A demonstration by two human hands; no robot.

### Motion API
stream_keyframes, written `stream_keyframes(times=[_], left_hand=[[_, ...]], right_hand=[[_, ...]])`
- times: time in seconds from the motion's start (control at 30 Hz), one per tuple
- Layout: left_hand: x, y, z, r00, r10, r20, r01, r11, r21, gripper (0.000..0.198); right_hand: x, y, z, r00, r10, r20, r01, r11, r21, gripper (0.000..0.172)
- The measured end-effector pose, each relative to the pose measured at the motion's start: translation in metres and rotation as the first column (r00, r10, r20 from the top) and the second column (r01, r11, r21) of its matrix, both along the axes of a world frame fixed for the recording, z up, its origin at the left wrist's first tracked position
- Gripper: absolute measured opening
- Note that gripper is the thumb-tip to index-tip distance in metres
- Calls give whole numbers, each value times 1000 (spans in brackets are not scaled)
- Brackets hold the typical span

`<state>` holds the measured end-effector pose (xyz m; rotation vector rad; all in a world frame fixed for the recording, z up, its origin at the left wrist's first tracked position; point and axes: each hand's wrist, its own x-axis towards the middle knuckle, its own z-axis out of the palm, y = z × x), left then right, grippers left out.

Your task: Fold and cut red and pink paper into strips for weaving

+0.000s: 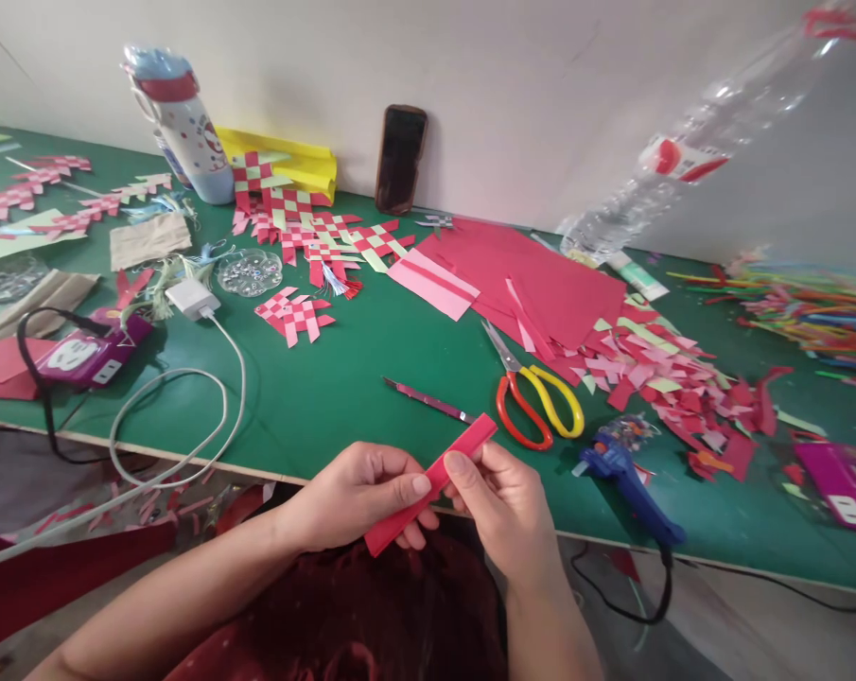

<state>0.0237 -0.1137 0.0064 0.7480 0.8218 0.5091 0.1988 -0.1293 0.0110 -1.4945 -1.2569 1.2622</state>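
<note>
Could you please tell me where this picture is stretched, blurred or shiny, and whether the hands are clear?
Head view: the plastic bottle at upper right looks stretched and tilted, with bright glints; the colourful strands near the right edge are smeared; left hand, right hand and red paper strip are fairly clear.

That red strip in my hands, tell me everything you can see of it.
The red strip is long, narrow and flat, apparently folded paper, with a line running lengthwise. It slants near the edge of the green table, far end toward the right. The left hand pinches it around the middle, thumb on top; the right hand grips it nearer the far end, thumb on top.
</note>
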Motion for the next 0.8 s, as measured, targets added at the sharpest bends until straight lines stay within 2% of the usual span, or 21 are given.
stream_keyframes(times=[0.2,0.37,0.6,0.8], left_hand=[[3,-3,0,999,47,1,-47,996,-71,44],[5,-2,-4,998,65,14,-63,993,-98,43],[4,-4,-7,998,51,-20,-51,999,16,39],[6,-5,-8,999,52,-4,-52,998,35,40]], right_hand=[[7,3,-6,997,76,19,-77,995,60,36],[9,5,-6,993,118,28,-119,991,57,36],[5,5,-4,997,74,15,-74,997,21,38],[1,6,-9,997,71,-37,-70,997,42,39]])
